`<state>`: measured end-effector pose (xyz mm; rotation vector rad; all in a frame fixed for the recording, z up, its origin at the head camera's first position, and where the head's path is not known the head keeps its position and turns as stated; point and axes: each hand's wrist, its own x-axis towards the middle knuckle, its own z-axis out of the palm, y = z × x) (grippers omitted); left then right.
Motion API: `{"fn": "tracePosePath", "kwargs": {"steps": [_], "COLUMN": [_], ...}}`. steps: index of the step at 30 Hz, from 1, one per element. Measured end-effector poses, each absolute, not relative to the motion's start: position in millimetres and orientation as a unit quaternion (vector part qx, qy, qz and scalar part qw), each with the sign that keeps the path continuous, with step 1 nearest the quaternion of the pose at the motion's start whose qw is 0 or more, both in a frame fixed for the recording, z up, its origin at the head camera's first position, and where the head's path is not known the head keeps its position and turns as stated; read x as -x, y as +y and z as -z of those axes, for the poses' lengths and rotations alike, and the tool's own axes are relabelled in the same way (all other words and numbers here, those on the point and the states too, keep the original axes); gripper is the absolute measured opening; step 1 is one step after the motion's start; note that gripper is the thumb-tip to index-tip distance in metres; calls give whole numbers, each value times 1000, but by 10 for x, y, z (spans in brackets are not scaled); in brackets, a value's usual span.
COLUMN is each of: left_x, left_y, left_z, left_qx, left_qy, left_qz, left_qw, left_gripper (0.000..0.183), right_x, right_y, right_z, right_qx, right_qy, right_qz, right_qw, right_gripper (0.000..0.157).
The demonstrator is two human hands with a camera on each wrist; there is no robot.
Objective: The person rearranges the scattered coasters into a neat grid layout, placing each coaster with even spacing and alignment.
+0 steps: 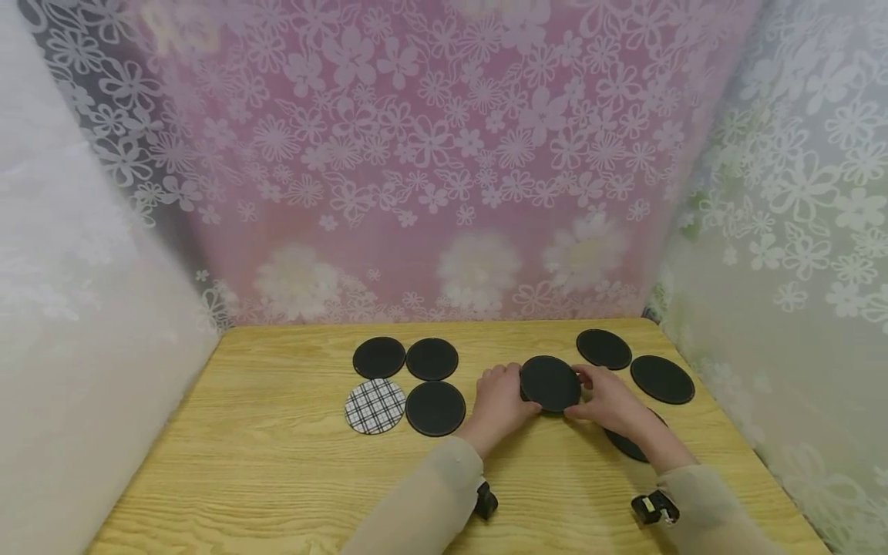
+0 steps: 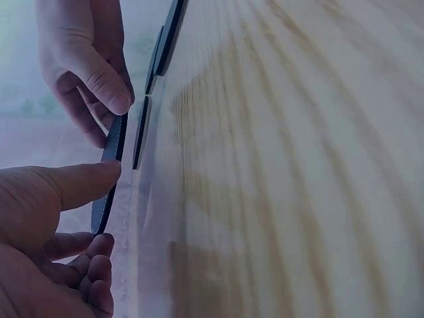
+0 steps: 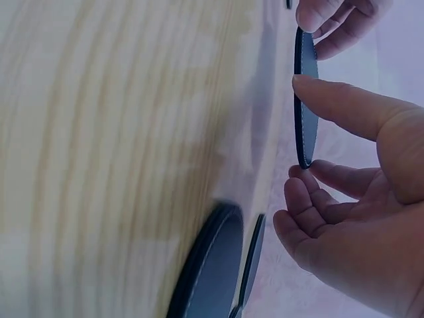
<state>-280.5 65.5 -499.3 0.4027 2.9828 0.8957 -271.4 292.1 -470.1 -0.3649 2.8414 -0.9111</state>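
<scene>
A round black coaster (image 1: 550, 384) is held above the wooden table between both hands. The left hand (image 1: 501, 402) pinches its left edge, and the right hand (image 1: 612, 401) pinches its right edge. Seen edge-on in the left wrist view, this coaster (image 2: 106, 199) is thin, with pale stitching along its rim. The right wrist view has the right thumb and fingertips at the edge of the same coaster (image 3: 309, 126), with the left hand at its far end. Partly hidden under the right wrist lies another black coaster (image 1: 627, 441).
Left of the hands, a plaid coaster (image 1: 375, 406) and three black coasters (image 1: 435, 408) lie in a two-by-two block on the table (image 1: 277, 478). Two more black coasters (image 1: 662, 379) lie at the back right. Flower-patterned curtains (image 1: 430, 154) stand behind and at both sides.
</scene>
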Motion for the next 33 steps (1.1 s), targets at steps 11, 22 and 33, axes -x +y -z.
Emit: {"fn": "tracePosePath", "kwargs": {"steps": [11,22,33], "left_x": [2691,2613,2568], "left_y": [339,25,-173], "left_z": [5023,4999,5020], "left_qx": [-120,-126,-121], "left_qy": [940,932,938], "left_qz": [-319,-338,-323], "left_qw": [-17,-19,-25], "left_gripper": [72,69,67], "right_x": [2707,2694,2747], "right_y": [2629,2408,2276], "right_z": [4724,4733,4827], "right_qx": [130,141,149], "right_qy": [930,908,889], "right_qz": [337,383,415], "right_qw": [74,91,122], "right_gripper": [93,90,86]}}
